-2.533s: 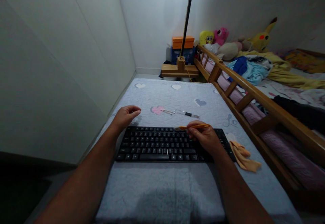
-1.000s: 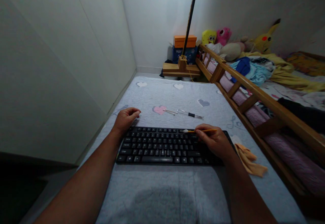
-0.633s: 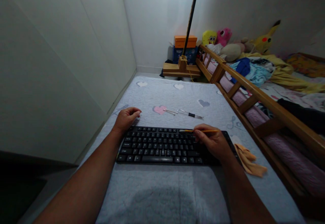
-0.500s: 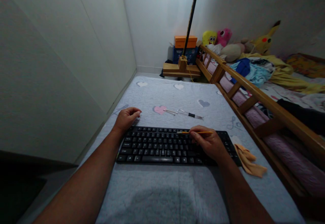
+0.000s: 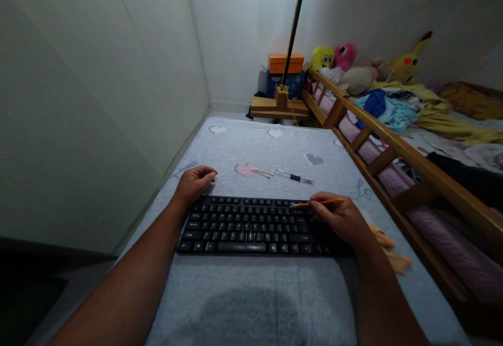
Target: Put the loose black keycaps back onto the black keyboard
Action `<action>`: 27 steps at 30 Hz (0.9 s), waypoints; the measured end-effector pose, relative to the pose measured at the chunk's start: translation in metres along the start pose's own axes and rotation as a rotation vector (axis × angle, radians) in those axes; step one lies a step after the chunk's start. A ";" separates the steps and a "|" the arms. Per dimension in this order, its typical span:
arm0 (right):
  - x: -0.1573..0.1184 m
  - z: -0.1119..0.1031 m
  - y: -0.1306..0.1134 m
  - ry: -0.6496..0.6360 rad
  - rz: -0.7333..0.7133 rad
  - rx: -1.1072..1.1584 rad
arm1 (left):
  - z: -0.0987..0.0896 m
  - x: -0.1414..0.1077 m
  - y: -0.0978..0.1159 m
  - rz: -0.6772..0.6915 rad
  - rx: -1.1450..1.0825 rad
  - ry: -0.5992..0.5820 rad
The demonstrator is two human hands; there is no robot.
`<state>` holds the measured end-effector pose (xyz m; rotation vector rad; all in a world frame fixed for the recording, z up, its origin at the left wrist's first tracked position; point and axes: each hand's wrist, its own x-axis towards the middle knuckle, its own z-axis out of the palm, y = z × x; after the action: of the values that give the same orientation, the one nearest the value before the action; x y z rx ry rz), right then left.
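A black keyboard [image 5: 243,225] lies across the light bedspread in front of me. My right hand [image 5: 334,215] pinches a thin yellow-handled paintbrush [image 5: 302,205], its pale tip pointing left at the top rows of keys on the right part of the board. The right end of the keyboard is hidden under this hand and forearm. At the upper left corner of the keyboard rests my left hand [image 5: 196,182], fingers curled in and nothing visible in them. Beyond the keyboard lie white cotton swabs [image 5: 261,173] and a wire-looped tool with a black grip [image 5: 295,177].
An orange cloth [image 5: 398,262] lies right of the keyboard, partly behind my right forearm. A wooden bed rail [image 5: 385,136] runs along the right side, with clothes and plush toys beyond. Pale cabinet doors [image 5: 98,84] stand at left; a wooden stand [image 5: 279,106] is past the far edge.
My right hand has moved right along the keyboard with the paintbrush, uncovering keys and covering more of the orange cloth. My left hand has stayed in place.
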<state>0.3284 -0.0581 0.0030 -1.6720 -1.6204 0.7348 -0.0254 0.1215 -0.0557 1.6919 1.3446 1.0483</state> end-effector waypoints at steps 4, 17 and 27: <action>-0.003 -0.007 0.001 0.026 -0.002 -0.034 | 0.000 0.000 0.003 -0.001 0.006 0.001; -0.011 -0.029 0.000 0.157 -0.004 -0.190 | 0.000 0.000 0.002 -0.025 0.049 -0.002; -0.007 -0.007 -0.006 0.049 -0.042 0.067 | 0.001 0.000 0.001 -0.023 0.046 0.014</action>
<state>0.3295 -0.0654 0.0114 -1.5917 -1.5747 0.7139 -0.0244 0.1211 -0.0551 1.7014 1.4037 1.0255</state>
